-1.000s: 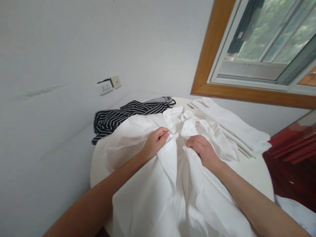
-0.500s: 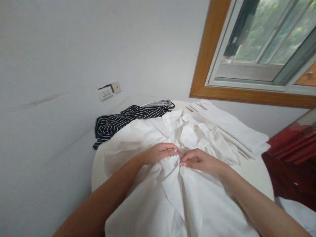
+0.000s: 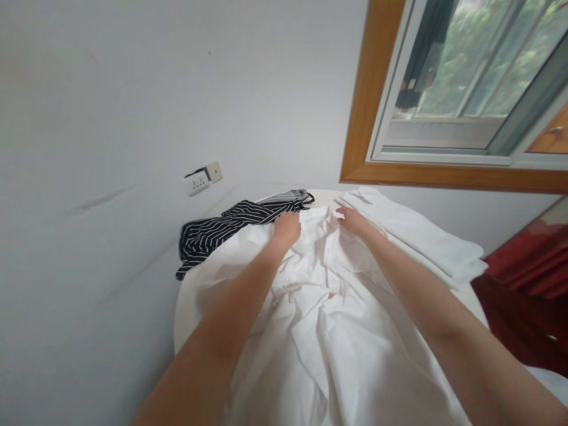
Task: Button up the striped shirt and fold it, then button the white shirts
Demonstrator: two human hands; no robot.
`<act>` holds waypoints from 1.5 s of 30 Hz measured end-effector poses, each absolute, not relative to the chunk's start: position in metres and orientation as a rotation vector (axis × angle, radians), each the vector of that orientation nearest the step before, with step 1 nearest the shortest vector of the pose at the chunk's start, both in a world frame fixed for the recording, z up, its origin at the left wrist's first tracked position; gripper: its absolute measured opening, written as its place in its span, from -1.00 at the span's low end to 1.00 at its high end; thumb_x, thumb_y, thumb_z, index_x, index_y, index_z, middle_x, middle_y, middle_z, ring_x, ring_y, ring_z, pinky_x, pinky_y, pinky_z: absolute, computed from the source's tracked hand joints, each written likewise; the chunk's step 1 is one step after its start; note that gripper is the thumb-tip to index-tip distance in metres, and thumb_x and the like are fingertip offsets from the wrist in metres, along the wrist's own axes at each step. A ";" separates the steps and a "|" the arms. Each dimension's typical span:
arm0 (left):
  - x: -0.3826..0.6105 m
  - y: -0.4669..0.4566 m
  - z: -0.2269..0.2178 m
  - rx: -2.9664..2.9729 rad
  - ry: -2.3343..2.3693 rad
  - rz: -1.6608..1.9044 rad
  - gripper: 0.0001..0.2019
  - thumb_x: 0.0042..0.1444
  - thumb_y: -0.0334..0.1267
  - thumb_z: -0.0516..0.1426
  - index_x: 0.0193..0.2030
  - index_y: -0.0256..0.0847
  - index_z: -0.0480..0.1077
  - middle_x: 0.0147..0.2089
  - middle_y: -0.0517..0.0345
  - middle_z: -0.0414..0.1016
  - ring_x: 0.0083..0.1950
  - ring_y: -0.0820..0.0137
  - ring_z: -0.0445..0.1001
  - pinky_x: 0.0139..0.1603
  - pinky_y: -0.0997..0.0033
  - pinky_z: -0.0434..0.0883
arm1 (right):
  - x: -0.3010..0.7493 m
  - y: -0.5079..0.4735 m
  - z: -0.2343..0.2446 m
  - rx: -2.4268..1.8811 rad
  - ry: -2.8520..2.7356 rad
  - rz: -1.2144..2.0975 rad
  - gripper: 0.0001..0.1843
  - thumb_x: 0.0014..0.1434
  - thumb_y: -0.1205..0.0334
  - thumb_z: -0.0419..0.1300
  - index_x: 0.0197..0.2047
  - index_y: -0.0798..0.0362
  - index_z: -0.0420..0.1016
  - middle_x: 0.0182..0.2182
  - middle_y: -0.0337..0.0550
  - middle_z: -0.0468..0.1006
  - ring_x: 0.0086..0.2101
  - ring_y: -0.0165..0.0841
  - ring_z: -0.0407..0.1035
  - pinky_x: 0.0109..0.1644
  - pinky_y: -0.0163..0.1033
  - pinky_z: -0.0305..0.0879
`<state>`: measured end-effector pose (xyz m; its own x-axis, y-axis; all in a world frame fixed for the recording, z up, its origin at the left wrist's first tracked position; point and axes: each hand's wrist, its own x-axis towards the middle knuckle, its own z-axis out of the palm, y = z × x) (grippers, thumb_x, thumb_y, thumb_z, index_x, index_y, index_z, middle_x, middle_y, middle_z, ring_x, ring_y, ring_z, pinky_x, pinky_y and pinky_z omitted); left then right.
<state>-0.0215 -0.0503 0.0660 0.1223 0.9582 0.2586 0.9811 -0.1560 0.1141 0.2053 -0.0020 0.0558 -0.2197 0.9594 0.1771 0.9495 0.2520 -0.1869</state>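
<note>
A white shirt (image 3: 306, 331) lies rumpled over the round white table, its front placket running down the middle and its near part reaching the bottom of the view. At the shirt's far end, my left hand (image 3: 288, 226) is closed on the cloth left of the collar area. My right hand (image 3: 351, 220) grips the same far edge on the other side, with its fingertips on the fabric. Both arms stretch forward over the shirt. Between the two hands, the cloth stands in small folds.
Black-and-white striped clothing (image 3: 222, 228) lies by the wall behind my left hand. Folded white clothes (image 3: 412, 236) rest at the right of the table (image 3: 186, 307). A wall socket (image 3: 196, 183) and a wood-framed window (image 3: 444, 173) are beyond. Red fabric (image 3: 532, 260) hangs at right.
Both hands have moved forward from the shirt's middle to its far end and spread apart, and they now grip the cloth there. The view has shifted slightly.
</note>
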 end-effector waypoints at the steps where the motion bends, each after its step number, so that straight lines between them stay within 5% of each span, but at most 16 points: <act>1: -0.024 -0.046 0.062 -2.264 -2.008 -0.392 -0.73 0.19 -0.33 0.03 0.00 -0.32 0.37 0.05 -0.18 0.42 0.14 0.10 0.30 0.12 0.14 0.24 | 0.205 0.004 0.050 -1.817 -2.257 0.044 -0.56 0.20 0.37 0.07 0.16 0.21 0.35 0.08 0.15 0.44 0.07 -0.17 0.33 0.14 -0.18 0.18; 8: -0.044 -0.031 0.045 -2.210 -2.134 -0.327 -0.56 0.18 -0.06 0.06 0.09 -0.32 0.25 0.06 -0.24 0.36 0.10 0.01 0.33 0.03 0.07 0.30 | 0.214 0.019 0.017 -1.904 -2.238 0.003 -0.29 0.22 0.08 0.11 0.32 0.27 0.04 0.26 0.33 0.12 0.21 -0.02 0.08 0.22 -0.04 0.02; 15: -0.044 -0.031 0.033 -2.164 -2.016 -0.340 -0.54 0.17 0.05 0.04 0.07 -0.25 0.28 0.10 -0.18 0.27 0.14 0.06 0.27 0.02 0.19 0.29 | 0.209 0.015 0.014 -1.941 -2.253 0.031 -0.36 0.24 -0.06 0.05 0.23 0.23 0.19 0.12 0.34 0.30 0.12 -0.01 0.23 0.13 -0.07 0.12; 20: -0.043 -0.033 0.030 -2.118 -1.876 -0.422 -0.53 0.16 0.03 0.08 0.13 -0.17 0.26 0.13 -0.13 0.25 0.13 0.08 0.23 0.01 0.20 0.25 | 0.203 0.011 0.016 -1.940 -2.286 0.129 -0.56 0.20 0.04 0.12 -0.02 0.24 0.43 -0.07 0.31 0.48 -0.05 -0.05 0.39 -0.05 -0.15 0.24; 24: -0.046 -0.032 0.026 -2.152 -1.753 -0.440 -0.51 0.16 0.03 0.08 0.12 -0.25 0.26 0.06 -0.14 0.30 0.08 0.09 0.24 0.03 0.18 0.21 | 0.205 0.003 0.022 -1.813 -2.315 0.217 -0.73 0.19 0.11 0.14 -0.17 0.15 0.47 -0.18 0.08 0.56 -0.18 -0.21 0.44 -0.16 -0.27 0.26; 31: -0.051 -0.039 0.024 -2.241 -1.674 -0.329 -0.59 0.19 0.02 0.04 -0.06 -0.31 0.40 0.00 -0.18 0.33 0.10 0.05 0.21 0.05 0.13 0.18 | 0.218 -0.026 0.042 -1.291 -2.151 0.328 -0.69 0.20 0.26 -0.01 -0.01 0.06 0.38 -0.11 -0.11 0.52 -0.20 -0.32 0.38 -0.09 -0.25 0.27; 39: -0.033 -0.049 0.031 -2.489 -1.581 -0.801 -0.62 0.20 -0.05 0.03 0.05 -0.23 0.34 0.22 -0.07 0.23 0.21 0.14 0.17 0.21 0.15 0.13 | 0.208 -0.051 0.063 -0.842 -1.769 0.741 -0.58 0.14 0.12 0.11 0.05 0.05 0.34 -0.16 -0.10 0.52 -0.20 -0.32 0.37 -0.08 -0.19 0.33; 45: -0.019 -0.053 0.040 -2.759 -1.530 -1.441 -0.69 0.25 -0.11 -0.04 -0.03 -0.24 0.35 -0.06 0.00 0.43 0.02 0.26 0.36 0.13 0.19 0.26 | 0.194 -0.063 0.063 -0.834 -1.677 0.802 -0.51 0.02 0.02 0.25 0.00 0.05 0.36 -0.11 -0.09 0.52 -0.14 -0.27 0.38 -0.04 -0.16 0.34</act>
<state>-0.0191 -0.0533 0.0401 0.2850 0.8168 0.5016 0.5499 -0.5680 0.6124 0.1938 -0.0635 0.0632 -0.2065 0.8400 0.5017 0.1369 0.5325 -0.8353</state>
